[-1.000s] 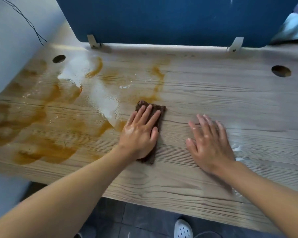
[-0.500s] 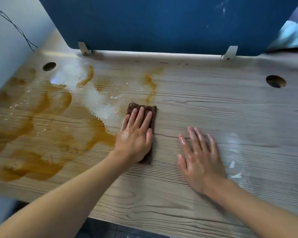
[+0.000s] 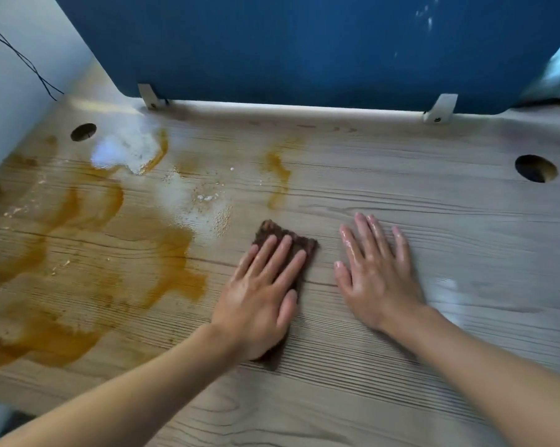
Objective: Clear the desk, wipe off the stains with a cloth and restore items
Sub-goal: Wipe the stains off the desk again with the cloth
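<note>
The left grip [image 3: 259,291], a bare hand, lies flat with straight fingers pressing the dark brown cloth [image 3: 299,245] onto the wooden desk [image 3: 433,204] near its middle, just right of the orange-brown stains [image 3: 88,201] that cover the desk's left half. The right grip [image 3: 378,279] rests palm down on bare wood just beside the cloth, fingers spread and glossy with wet, holding nothing. A blue partition [image 3: 304,43] stands along the desk's far edge.
</note>
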### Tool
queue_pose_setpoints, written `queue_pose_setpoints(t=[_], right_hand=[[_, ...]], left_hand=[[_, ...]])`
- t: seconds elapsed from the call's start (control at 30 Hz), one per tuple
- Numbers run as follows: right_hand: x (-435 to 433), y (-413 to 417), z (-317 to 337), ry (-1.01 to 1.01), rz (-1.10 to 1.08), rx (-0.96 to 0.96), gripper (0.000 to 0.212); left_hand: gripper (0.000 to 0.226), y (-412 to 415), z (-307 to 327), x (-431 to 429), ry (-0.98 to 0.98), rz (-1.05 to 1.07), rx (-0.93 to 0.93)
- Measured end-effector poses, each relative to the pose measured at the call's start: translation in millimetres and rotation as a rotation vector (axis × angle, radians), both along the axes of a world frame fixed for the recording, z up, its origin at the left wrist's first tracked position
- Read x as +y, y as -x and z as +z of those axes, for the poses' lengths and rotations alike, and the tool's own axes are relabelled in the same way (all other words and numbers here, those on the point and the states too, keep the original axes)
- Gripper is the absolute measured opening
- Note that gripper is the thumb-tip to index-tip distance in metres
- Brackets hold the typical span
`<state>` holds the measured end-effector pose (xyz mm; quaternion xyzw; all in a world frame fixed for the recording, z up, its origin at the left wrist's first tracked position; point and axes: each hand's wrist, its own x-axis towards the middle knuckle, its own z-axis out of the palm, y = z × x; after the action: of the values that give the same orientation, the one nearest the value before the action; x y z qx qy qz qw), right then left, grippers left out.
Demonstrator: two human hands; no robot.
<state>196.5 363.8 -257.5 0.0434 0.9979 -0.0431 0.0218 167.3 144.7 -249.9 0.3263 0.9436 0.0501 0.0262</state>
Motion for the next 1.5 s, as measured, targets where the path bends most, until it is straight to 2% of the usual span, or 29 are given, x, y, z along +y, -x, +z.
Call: queue_pose_setpoints(t=[0.07,0.13,0.2,0.3,0.33,0.37,0.5,0.57,0.63,0.7,0.77,0.8,0.9,0.97,1.03,1.13,1.2,1.37,1.43,1.5], right_hand=[[-0.3,0.6,-1.7,-0.023,0.004,-0.036,0.070],[-1.6,1.0,-1.6,-0.022,-0.001,-0.032,0.070],[-1.0,1.8,-3.0,-0.020,-0.005,0.001,0.068],[-0.9,-0.7,-3.0,-0.028,0.000,-0.004,0.068],[-0.8,-0.3,-3.2,-0.032,0.001,-0.004,0.068],[-0.9,0.3,-2.2,-0.026,0.001,-0.004,0.068],[-1.3,1.4,-2.7,-0.023,0.001,0.006,0.067],[-1.3,0.9,-2.5,-0.023,0.006,0.007,0.067],[-0.9,2.2,-0.9,-0.019,0.000,0.022,0.067],[-1.8,0.9,0.2,-0.022,0.005,0.016,0.067],[-0.7,-1.2,-0.2,-0.014,0.003,0.025,0.067],[-0.2,-0.1,0.3,-0.010,0.013,0.027,0.066],[5.4,23.9,7.7,0.009,0.024,0.040,0.052],[11.3,55.7,11.5,0.050,-0.017,0.039,0.051],[14.7,75.8,6.0,0.053,-0.028,0.046,0.060],[15.3,78.0,-3.0,-0.012,-0.025,0.007,0.063],[14.9,77.1,-0.4,-0.016,-0.029,0.006,0.063],[13.9,79.2,1.5,-0.036,-0.031,-0.013,0.062],[14.4,79.5,1.8,-0.036,-0.027,-0.006,0.062],[14.4,79.4,1.9,-0.031,-0.029,0.004,0.062]], left_hand=[[0.062,-20.8,3.8,-10.9,-0.011,-0.205,-0.035],[0.062,-0.8,3.1,-13.5,0.008,-0.280,-0.074],[0.062,38.7,-1.1,-1.6,0.010,-0.150,-0.040],[0.066,82.8,-2.5,22.1,0.023,0.234,-0.044],[0.067,82.2,-3.9,28.0,0.023,0.271,-0.040],[0.067,72.9,-3.3,30.2,0.021,0.242,-0.026],[0.063,12.2,1.4,9.3,-0.006,-0.159,-0.041],[0.063,28.7,1.4,4.8,0.021,-0.217,-0.062],[0.065,66.3,-0.1,15.8,0.030,-0.085,-0.031],[0.069,98.2,1.2,28.9,0.032,0.156,-0.046],[0.070,100.8,-1.6,36.5,0.038,0.239,-0.052],[0.069,88.9,-0.7,36.0,0.039,0.190,-0.040],[0.064,39.1,3.8,17.5,0.033,-0.149,-0.043],[0.065,47.1,2.9,7.2,0.040,-0.263,-0.075],[0.064,82.9,-0.3,12.3,0.029,-0.220,-0.043],[0.066,137.1,0.9,34.7,0.033,0.052,-0.051],[0.068,138.3,-1.3,42.9,0.041,0.108,-0.049],[0.067,84.5,-1.3,12.6,-0.017,-0.339,-0.046],[0.067,109.2,-3.5,14.9,-0.010,-0.365,-0.045],[0.067,143.4,-0.7,32.4,-0.001,-0.226,-0.034]])
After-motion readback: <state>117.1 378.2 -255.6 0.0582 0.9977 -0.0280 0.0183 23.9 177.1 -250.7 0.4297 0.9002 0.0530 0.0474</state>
